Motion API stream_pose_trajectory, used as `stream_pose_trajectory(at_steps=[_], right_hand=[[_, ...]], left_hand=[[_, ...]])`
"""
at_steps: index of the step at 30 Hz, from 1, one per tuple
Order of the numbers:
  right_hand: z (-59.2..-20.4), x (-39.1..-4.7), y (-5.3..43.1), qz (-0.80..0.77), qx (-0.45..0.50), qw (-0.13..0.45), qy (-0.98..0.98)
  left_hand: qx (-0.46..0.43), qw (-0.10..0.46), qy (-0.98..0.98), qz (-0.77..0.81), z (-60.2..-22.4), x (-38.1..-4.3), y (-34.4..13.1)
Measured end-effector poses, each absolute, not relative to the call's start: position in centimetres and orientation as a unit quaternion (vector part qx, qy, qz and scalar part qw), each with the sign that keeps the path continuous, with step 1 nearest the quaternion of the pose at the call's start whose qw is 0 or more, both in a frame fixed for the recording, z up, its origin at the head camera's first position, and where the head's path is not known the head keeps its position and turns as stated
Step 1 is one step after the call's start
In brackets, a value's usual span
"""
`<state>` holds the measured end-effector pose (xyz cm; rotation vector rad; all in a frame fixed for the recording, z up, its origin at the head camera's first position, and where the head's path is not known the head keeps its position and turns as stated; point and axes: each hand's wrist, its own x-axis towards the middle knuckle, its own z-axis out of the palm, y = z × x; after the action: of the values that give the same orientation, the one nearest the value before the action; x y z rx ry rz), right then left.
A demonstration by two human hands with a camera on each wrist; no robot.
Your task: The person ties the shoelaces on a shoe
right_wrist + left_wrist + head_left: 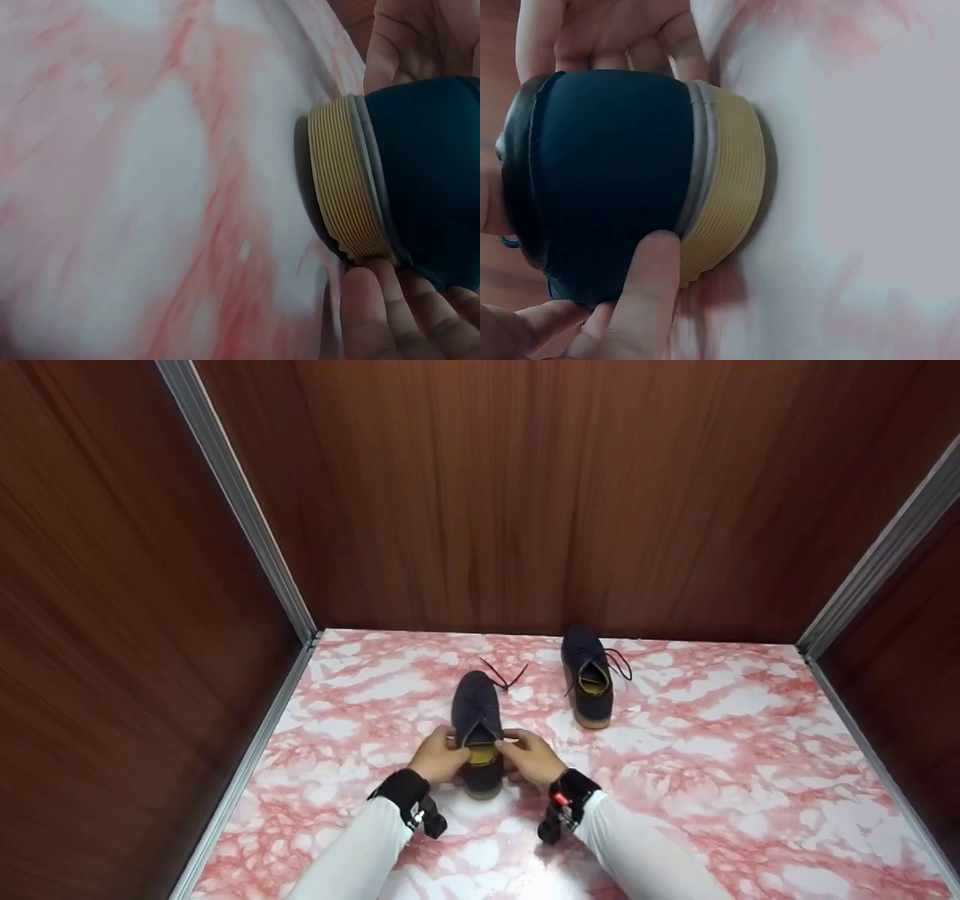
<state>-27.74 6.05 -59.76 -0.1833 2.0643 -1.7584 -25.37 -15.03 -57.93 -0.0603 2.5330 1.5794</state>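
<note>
A dark navy lace-up shoe [477, 705] stands on the table with its toe pointing away from me and its yellow insole [482, 754] showing. My left hand [437, 757] holds its left side near the opening, thumb at the collar. On the opposite side my right hand [535, 759] grips the collar in the same way, thumb at the rim. Both wrist views show the heel [615, 157] between the hands, with a ribbed tan sole [349, 180] close to the surface. Loose lace ends [505, 684] spread out to the right of the toe.
The matching shoe [590, 679] stands farther back on the right, toe near the rear panel, its lace looping out to the right. Brown wood-grain panels [480, 495] with grey metal edging [247, 510] enclose the pink-and-white marbled tabletop [712, 765] at the back and sides.
</note>
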Motion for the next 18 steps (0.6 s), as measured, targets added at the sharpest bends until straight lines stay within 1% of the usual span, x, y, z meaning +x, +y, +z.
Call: stream_pose_trajectory(at_steps=[7, 13, 18], right_hand=[[-59.2, -27.4, 9.8, -0.588, -0.089, 0.21, 0.776], [-59.2, -26.8, 11.9, -0.544, -0.14, 0.165, 0.811], [-59.1, -25.7, 13.4, -0.535, -0.141, 0.161, 0.817]], left_hand=[[0.027, 0.089, 0.863, 0.497, -57.9, -24.7, -12.4], [0.053, 0.077, 0.878, 0.47, -58.0, -24.1, -10.7], [0.071, 0.068, 0.89, 0.446, -58.1, -23.5, -9.5]])
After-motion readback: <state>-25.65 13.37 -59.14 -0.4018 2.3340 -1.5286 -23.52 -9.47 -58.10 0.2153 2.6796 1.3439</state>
